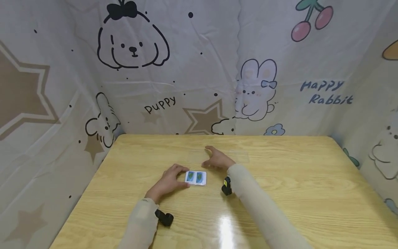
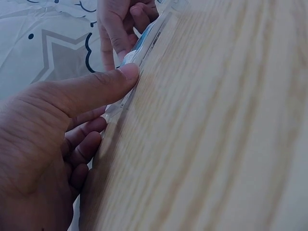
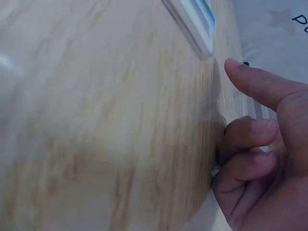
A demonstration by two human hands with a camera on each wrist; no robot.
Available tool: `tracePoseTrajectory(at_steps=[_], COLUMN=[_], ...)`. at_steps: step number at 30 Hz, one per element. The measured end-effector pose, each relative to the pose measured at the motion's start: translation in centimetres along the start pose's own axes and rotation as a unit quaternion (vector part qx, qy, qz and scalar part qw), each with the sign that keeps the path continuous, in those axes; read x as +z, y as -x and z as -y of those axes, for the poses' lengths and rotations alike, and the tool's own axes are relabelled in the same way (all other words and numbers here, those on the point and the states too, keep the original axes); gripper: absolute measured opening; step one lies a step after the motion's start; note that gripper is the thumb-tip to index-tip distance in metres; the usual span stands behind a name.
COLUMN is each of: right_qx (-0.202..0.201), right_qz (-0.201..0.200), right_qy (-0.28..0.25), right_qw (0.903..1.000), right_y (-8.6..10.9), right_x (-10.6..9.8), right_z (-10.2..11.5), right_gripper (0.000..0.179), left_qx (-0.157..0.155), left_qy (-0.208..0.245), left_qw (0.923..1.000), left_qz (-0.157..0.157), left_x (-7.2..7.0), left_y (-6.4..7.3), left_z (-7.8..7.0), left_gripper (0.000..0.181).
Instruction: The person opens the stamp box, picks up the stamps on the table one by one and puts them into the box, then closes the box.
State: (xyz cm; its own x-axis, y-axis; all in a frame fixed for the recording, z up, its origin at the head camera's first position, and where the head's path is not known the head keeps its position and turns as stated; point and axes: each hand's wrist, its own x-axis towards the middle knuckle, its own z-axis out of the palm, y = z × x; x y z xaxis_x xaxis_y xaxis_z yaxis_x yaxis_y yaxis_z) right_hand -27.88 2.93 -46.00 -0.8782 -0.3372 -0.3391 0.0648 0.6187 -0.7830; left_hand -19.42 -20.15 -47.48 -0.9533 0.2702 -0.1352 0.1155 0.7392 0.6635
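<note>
On the wooden table lies a small flat white case (image 1: pixel 195 178) with two blue-and-green pictures on its top. My left hand (image 1: pixel 169 180) holds its left end, thumb at the near edge and fingers at the far one. In the left wrist view the thumb presses the rim of the case (image 2: pixel 139 52). Behind it, my right hand (image 1: pixel 218 159) reaches over a flat clear plastic piece (image 1: pixel 239 157), thumb and fingers spread apart. The right wrist view shows the right hand (image 3: pixel 269 134) with thumb extended and other fingers bent, apart from the white case (image 3: pixel 197 26).
The wooden table (image 1: pixel 295 180) reaches back to a patterned cloth (image 1: pixel 174 79) that hangs behind and at both sides. A black device (image 1: pixel 164 218) is strapped at the left wrist, and another black device (image 1: pixel 227 186) at the right.
</note>
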Motion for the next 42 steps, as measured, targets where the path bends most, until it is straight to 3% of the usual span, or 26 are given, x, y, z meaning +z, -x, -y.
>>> tracePoseTrajectory(at_steps=[6, 15, 24, 34, 42], right_qx=[0.003, -0.024, -0.036, -0.046, -0.048], right_qz=[0.004, -0.018, -0.025, -0.006, 0.000], right_qy=[0.047, 0.103, 0.091, 0.073, 0.025], right_qw=[0.9989, 0.9942, 0.9949, 0.9963, 0.9985], right_y=[-0.3, 0.3, 0.9, 0.8, 1.8], right_x=[-0.3, -0.3, -0.2, -0.1, 0.2], right_z=[0.2, 0.9, 0.3, -0.1, -0.3], right_gripper=[0.078, 0.069, 0.069, 0.072, 0.075], left_qx=[-0.002, -0.006, -0.001, -0.010, -0.019], left_qy=[-0.001, 0.005, 0.003, 0.005, 0.015], left_qw=[1.0000, 1.0000, 1.0000, 0.9999, 0.9997], left_qz=[0.003, -0.004, -0.002, 0.006, 0.007], left_x=[0.1, -0.3, 0.1, -0.1, 0.1], left_y=[-0.3, -0.3, -0.3, -0.4, -0.1], left_z=[-0.2, -0.5, -0.2, -0.3, -0.4], left_gripper=[0.057, 0.056, 0.056, 0.057, 0.057])
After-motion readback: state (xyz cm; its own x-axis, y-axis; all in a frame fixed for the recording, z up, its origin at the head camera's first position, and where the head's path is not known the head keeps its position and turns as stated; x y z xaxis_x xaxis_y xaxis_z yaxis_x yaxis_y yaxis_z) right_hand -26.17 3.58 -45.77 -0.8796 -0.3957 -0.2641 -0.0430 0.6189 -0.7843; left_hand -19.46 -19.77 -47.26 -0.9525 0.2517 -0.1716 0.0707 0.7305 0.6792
